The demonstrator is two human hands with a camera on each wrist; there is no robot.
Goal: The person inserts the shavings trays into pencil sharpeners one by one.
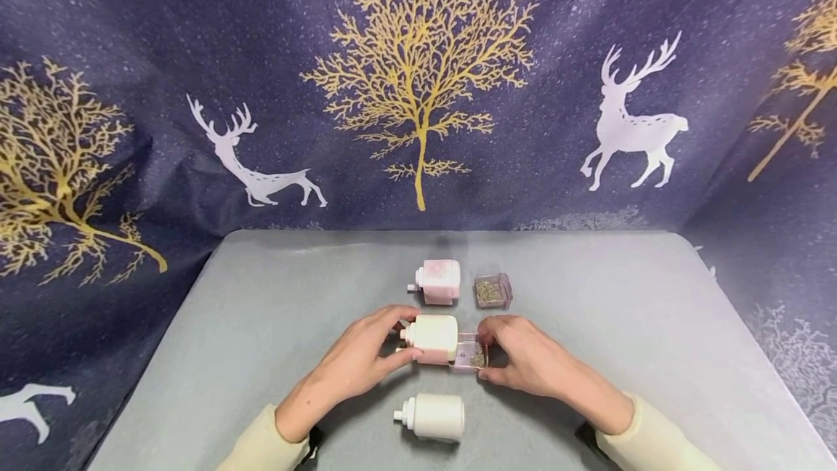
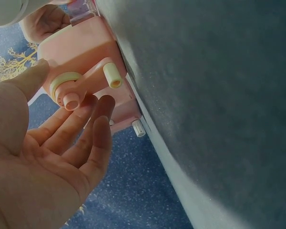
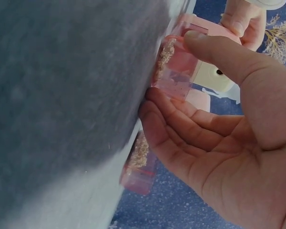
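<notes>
In the middle of the table lies a pink and cream crank pencil sharpener (image 1: 437, 331), its crank (image 2: 88, 82) facing left. My left hand (image 1: 366, 351) grips the sharpener from the crank side, thumb on the near face and fingers around the far one. From its right end a clear pinkish shavings drawer (image 1: 466, 353) stands partly pulled out. My right hand (image 1: 531, 358) pinches that drawer between thumb and fingers. Pencil shavings (image 3: 165, 58) show inside it in the right wrist view.
Behind lies a pink pencil sharpener (image 1: 441, 280), with a separate clear drawer (image 1: 505, 289) of shavings to its right. A cream pencil sharpener (image 1: 438, 416) lies nearer me. A dark cloth (image 1: 556, 166) with trees and deer hangs behind the grey table (image 1: 275, 296).
</notes>
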